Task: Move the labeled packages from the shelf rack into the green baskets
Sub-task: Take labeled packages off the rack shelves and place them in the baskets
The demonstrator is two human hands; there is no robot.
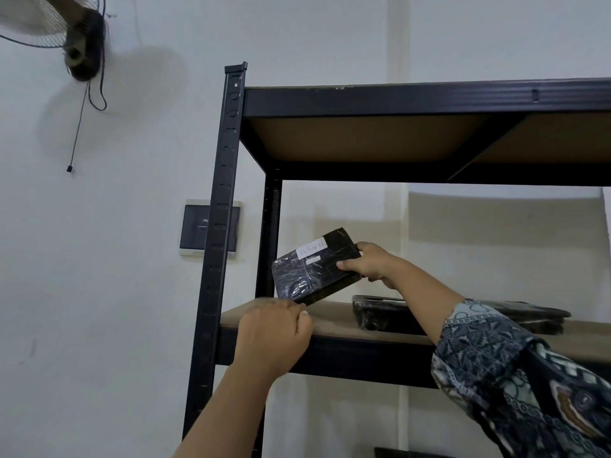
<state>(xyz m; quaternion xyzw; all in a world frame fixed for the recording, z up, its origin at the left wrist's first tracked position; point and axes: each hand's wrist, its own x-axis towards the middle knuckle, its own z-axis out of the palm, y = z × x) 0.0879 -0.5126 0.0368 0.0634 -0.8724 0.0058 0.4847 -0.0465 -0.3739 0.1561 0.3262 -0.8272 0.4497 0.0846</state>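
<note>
2 hands work the pickup: right hand (367, 264) grips the labeled package (310, 269), tilted just above the shelf (337, 320); left hand (274, 328) curls by its corner, hold unclear. Next, probably down to a basket, unseen.

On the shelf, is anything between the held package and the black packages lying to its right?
No. The head view shows bare shelf board between the held package and the lying packages.
</note>
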